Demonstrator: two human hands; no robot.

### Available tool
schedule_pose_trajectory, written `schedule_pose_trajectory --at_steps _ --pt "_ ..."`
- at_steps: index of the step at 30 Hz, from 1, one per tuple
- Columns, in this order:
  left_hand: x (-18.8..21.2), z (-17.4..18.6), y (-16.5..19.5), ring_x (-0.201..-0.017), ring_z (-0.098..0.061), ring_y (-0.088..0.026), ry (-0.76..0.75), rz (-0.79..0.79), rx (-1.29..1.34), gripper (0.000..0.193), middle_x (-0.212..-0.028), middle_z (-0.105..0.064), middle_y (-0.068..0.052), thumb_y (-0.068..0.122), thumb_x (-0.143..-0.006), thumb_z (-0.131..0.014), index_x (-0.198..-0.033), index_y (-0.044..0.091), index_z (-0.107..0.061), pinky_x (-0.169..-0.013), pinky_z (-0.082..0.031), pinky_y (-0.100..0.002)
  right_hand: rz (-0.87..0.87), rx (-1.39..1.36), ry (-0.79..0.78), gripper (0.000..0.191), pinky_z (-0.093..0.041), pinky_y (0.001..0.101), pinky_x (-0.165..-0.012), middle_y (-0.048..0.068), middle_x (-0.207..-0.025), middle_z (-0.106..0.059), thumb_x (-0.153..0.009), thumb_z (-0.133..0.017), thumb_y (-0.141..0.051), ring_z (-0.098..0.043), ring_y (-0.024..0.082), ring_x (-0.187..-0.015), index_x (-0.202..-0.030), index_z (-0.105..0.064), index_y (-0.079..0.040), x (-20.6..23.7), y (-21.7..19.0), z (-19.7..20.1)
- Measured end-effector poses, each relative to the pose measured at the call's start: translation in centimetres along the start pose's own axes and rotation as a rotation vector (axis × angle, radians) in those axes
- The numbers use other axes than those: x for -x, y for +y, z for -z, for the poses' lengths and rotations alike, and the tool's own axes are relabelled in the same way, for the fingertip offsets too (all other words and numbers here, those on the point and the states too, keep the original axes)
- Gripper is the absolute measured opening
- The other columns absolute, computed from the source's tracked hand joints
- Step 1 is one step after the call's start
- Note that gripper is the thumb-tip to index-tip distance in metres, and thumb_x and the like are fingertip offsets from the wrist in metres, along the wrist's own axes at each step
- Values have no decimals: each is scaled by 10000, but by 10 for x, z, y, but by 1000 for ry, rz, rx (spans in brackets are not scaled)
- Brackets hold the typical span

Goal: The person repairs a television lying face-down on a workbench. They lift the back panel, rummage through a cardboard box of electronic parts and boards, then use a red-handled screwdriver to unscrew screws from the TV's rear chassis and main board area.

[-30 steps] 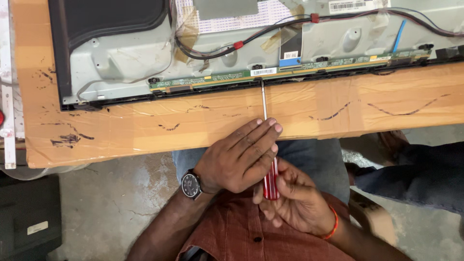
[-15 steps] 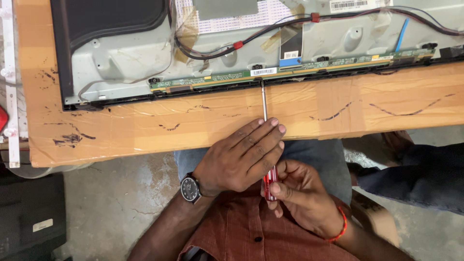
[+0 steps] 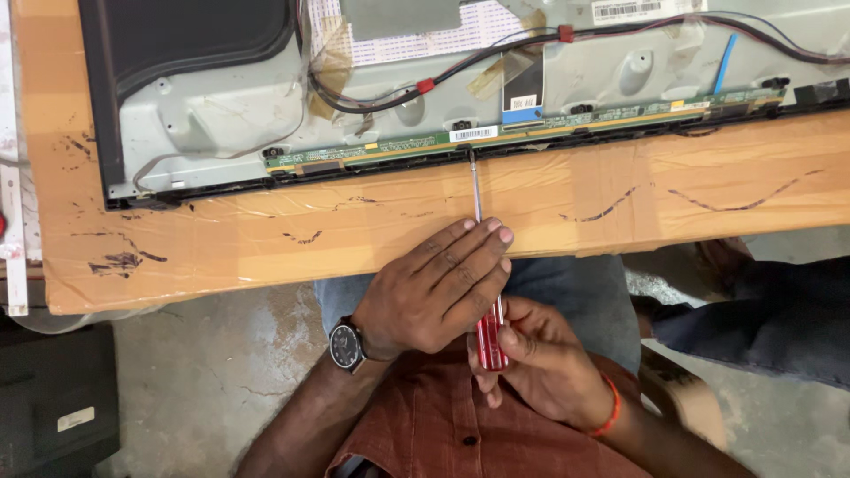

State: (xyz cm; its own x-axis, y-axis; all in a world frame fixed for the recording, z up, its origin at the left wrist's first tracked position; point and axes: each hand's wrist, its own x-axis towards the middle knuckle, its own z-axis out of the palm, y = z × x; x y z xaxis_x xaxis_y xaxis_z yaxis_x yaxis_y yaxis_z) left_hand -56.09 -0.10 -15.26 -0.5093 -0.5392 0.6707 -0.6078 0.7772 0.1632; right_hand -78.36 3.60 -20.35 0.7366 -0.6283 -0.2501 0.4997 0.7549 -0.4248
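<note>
Screwdriver [image 3: 479, 257]: long thin metal shaft, translucent red handle, lying across the wooden table edge, pointing away from the person. Tip sits at the lower edge of the narrow green circuit board strip [image 3: 531, 128] on the opened TV back panel [image 3: 221, 115]; exact contact point too small to tell. Right hand [image 3: 540, 363] is closed around the red handle, below the table edge, over the lap. Left hand [image 3: 434, 288] lies over the shaft where it meets the handle, fingers extended and pressed down on it, hiding that stretch; wristwatch [image 3: 346, 345] on the wrist. Panel: grey metal, black cover at upper left, black cables with red clips, blue ribbon at right; top and right cut off. Wooden table [image 3: 266, 239] taped, with black marks. Tip shape hidden.
</note>
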Motion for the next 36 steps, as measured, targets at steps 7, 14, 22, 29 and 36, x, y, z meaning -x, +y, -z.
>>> schedule_pose_trajectory --at_steps 7,14,22,29,36 --pt "-3 1 1 -1286 -652 -336 -23 0 15 200 -1341 -660 -194 83 -987 -673 -1148 -32 -705 -1136 -541 -467 -29 113 75 213 -576 323 -589 199 -942 -706 -999 -700 -120 -721 221 -757 -1112 -639 50 5 -4 3" --pt "-2 6 5 -1329 -624 -326 -98 49 29 262 -1377 -651 -179 99 -951 -658 -1180 -22 -696 -1168 -507 -462 -132 -143 -87 224 -589 294 -597 229 -979 -702 -997 -685 -135 -740 240 -779 -1132 -627 34 -12 1 10" --pt "-10 24 14 -1369 -585 -327 -263 37 -95 411 -1459 -589 -188 165 -982 -577 -1353 -5 -623 -1183 -470 -456 -117 143 -109 284 -588 311 -595 158 -964 -681 -1005 -720 -148 -700 194 -743 -1159 -581 45 4 -11 1" --pt "-54 79 12 -1313 -608 -368 -400 15 -127 439 -1400 -605 -227 120 -897 -572 -1307 -33 -605 -1135 -470 -484 -85 504 -94 315 -576 289 -758 85 -1024 -696 -907 -815 -18 -661 120 -882 -1160 -632 29 33 -27 21" --pt "-144 45 -30 -827 -723 -292 -132 40 -155 265 -988 -750 -150 144 -991 -724 -1185 -33 -684 -665 -525 -403 290 717 7 246 -559 327 -881 91 -1019 -726 -860 -819 44 -699 176 -950 -1067 -689 17 35 -44 70"
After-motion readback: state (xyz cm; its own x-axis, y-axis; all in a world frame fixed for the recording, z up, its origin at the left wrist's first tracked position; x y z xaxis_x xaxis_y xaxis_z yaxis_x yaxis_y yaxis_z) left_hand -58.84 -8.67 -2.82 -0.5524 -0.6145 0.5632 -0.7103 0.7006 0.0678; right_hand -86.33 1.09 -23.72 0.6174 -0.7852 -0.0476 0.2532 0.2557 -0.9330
